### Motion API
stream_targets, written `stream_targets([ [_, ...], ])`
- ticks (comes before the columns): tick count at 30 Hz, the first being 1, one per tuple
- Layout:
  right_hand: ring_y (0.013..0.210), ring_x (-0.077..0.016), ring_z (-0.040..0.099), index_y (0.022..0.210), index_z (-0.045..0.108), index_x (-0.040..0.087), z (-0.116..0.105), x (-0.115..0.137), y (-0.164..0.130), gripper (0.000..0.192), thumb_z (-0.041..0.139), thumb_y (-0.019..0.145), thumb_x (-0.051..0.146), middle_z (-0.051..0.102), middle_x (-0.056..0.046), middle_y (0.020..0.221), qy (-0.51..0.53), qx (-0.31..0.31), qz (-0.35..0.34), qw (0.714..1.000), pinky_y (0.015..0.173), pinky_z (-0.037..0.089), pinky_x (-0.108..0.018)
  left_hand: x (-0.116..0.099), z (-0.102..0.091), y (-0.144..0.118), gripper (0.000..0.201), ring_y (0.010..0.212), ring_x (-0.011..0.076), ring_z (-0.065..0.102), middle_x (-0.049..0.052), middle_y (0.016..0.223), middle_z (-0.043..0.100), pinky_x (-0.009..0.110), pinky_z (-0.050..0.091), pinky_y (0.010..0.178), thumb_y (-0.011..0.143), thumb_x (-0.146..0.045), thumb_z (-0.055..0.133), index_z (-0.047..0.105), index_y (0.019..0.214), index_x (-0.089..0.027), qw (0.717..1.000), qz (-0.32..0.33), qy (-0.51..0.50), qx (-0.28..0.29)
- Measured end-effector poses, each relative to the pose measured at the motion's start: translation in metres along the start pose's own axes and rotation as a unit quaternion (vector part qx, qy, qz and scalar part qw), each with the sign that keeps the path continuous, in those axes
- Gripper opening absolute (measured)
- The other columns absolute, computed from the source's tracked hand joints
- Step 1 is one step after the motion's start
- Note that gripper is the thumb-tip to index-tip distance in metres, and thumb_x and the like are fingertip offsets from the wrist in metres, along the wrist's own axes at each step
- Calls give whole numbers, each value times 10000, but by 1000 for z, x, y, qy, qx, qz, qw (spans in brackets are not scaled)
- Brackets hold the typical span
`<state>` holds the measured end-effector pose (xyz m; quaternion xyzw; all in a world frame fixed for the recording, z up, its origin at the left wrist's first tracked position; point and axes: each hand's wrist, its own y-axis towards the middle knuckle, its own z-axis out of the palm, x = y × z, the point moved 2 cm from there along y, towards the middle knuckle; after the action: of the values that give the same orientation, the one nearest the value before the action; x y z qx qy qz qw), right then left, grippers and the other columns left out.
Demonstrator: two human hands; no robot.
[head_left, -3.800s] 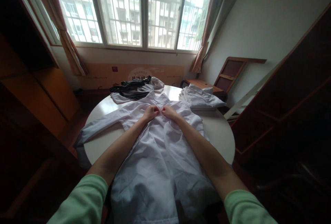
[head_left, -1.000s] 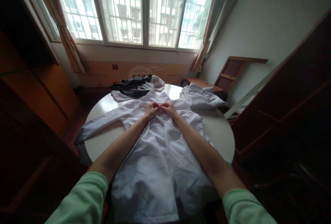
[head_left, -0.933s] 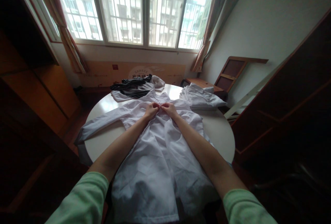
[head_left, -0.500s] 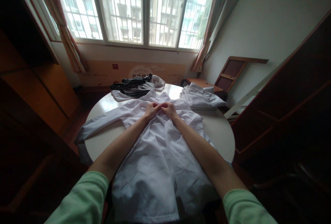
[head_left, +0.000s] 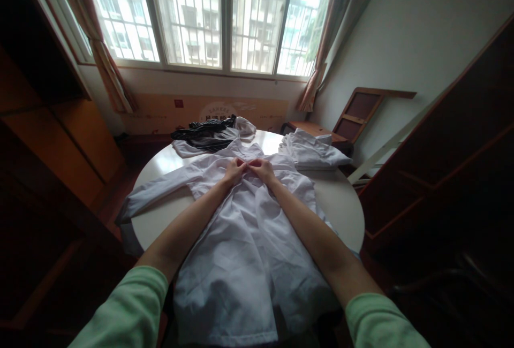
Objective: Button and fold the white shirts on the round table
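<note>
A white long-sleeved shirt [head_left: 244,246] lies spread front-up over a round white table [head_left: 341,203], its hem hanging off the near edge and one sleeve [head_left: 156,190] stretched to the left. My left hand [head_left: 234,170] and my right hand [head_left: 262,168] meet at the shirt's front opening just below the collar, fingers pinched on the two fabric edges. What lies between the fingertips is too small to make out. Both forearms rest along the shirt, with green sleeves pushed up near my elbows.
A dark striped garment [head_left: 206,127] on pale cloth lies at the table's far left. A stack of folded white clothes [head_left: 311,152] sits at the far right. Dark wooden cabinets stand on both sides; a window and curtains fill the back wall.
Both hands have stayed at the shirt's upper front, shifting only slightly up toward the collar since the earliest frame. The shirt and other clothes have not moved.
</note>
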<state>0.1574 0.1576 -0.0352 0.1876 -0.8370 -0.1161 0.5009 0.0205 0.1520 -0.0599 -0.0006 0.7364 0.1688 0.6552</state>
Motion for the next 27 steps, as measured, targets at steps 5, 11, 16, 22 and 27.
stream_targets([
  [5,627,-128,611,736,670,150,0,-1,2,109,597,721,229,684,-16,681,-22,-6,18,1000,620,484,-233,-4,0,-1,189,525,96,496,-29,560,531,229,410,550,657,-225,674,499,623,-162,1000,-6,29,3],
  [11,606,-118,579,691,631,165,1,-4,5,79,596,712,232,650,4,643,-37,-5,9,999,611,466,-226,-13,-1,-7,192,539,100,493,-24,574,536,225,395,531,652,-268,676,518,632,-161,998,32,45,-7],
  [16,568,-118,560,673,610,164,3,-11,7,94,575,710,243,619,13,589,-3,-2,49,999,585,464,-230,-17,0,-12,262,559,100,494,-28,601,519,221,395,526,615,-307,716,499,644,-164,997,68,42,1],
  [22,509,-104,504,623,562,175,6,-15,10,99,568,675,259,556,36,514,70,8,82,994,539,433,-220,-16,2,-11,227,524,91,455,-49,567,477,220,369,520,615,-220,681,458,613,-181,997,39,57,-17],
  [27,459,-79,435,590,513,179,7,-12,11,113,564,648,261,496,59,476,96,33,97,990,470,381,-193,-21,-2,-12,175,560,117,468,-30,568,489,241,372,561,623,-206,642,471,593,-188,987,68,139,-38],
])
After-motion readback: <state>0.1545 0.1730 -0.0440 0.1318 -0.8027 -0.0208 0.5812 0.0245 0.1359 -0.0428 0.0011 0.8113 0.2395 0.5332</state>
